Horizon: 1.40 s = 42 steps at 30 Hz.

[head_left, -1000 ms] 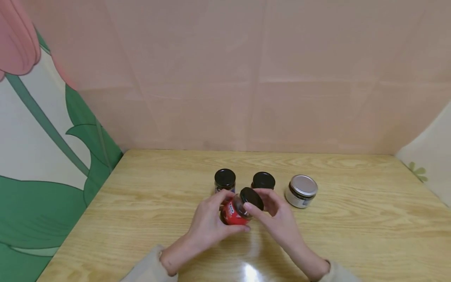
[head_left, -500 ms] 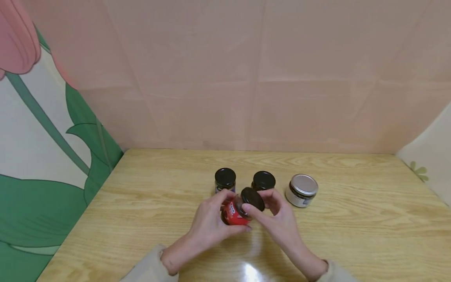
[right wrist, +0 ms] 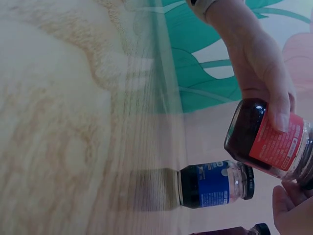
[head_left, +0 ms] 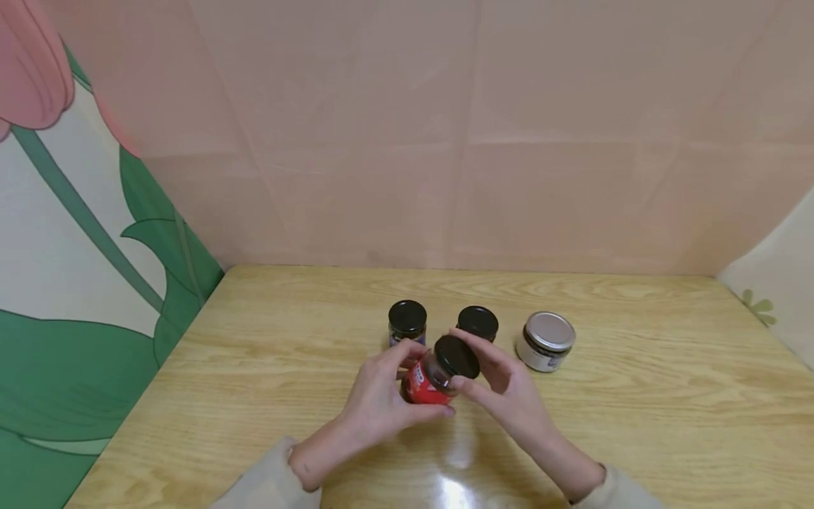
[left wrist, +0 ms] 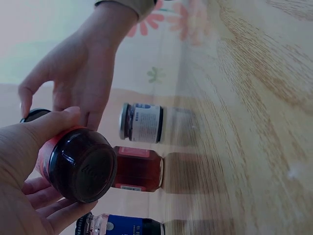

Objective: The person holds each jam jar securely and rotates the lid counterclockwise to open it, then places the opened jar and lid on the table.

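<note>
My left hand grips a glass jar with a red label, holding it tilted toward the right above the table. Its dark contents and base show in the left wrist view. A black lid sits on the jar. My right hand holds the lid loosely, thumb at the near rim and fingers reaching round the far side. The fingertips are partly hidden behind the lid. In the right wrist view, the left thumb lies along the red label.
Behind the hands stand a black-lidded jar with a blue label, another black-lidded jar with dark red contents, and a squat silver-lidded jar. They rest on the wooden table, backed by a pinkish cloth.
The fingers of my right hand have straightened and shifted farther round the lid's far side, and its thumb has slid down to the near rim. My left hand keeps its grip on the jar.
</note>
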Tool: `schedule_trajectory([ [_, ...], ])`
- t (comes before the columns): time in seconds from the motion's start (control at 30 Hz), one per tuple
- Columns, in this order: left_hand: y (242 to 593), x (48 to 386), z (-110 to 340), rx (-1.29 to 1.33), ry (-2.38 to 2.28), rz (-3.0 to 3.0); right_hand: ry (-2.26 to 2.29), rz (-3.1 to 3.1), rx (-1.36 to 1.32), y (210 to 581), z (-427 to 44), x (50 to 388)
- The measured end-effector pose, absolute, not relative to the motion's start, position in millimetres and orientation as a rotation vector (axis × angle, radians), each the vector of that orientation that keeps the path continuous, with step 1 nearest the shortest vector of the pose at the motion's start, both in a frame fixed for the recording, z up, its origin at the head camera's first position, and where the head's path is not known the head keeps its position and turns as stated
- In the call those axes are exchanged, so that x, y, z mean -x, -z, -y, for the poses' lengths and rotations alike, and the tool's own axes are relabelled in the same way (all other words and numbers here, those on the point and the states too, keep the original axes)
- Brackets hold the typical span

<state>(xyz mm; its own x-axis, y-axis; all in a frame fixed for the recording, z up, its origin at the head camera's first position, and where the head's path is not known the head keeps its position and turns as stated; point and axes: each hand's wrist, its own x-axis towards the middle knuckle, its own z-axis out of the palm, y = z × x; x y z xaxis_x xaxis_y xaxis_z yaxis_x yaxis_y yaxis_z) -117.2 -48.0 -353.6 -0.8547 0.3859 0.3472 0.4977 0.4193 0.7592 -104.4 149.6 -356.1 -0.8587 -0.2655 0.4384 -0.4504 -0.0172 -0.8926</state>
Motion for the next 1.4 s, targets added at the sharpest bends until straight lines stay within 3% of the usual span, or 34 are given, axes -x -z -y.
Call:
schedule_trajectory([
  [0.33, 352.2, 118.4, 49.0, 0.791, 1.364, 2.56, -1.363, 2.341, -0.402, 344.4, -149.0, 111.7],
  [0.6, 350.6, 119.4, 49.0, 0.798, 1.289, 2.587, -1.178, 2.475, -0.341, 339.2, -149.5, 113.4],
  [0.8, 350.7, 119.5, 49.5, 0.781, 1.251, 2.603, -1.242, 2.45, -0.415, 340.0, -151.3, 114.0],
  [1.1, 351.9, 118.8, 51.9, 0.797, 1.33, 2.565, -1.479, 2.34, -0.807, 340.6, -159.0, 116.5],
  [1.4, 355.9, 115.2, 55.0, 0.793, 1.403, 2.56, -1.529, 2.272, -0.836, 345.3, -159.3, 114.5],
])
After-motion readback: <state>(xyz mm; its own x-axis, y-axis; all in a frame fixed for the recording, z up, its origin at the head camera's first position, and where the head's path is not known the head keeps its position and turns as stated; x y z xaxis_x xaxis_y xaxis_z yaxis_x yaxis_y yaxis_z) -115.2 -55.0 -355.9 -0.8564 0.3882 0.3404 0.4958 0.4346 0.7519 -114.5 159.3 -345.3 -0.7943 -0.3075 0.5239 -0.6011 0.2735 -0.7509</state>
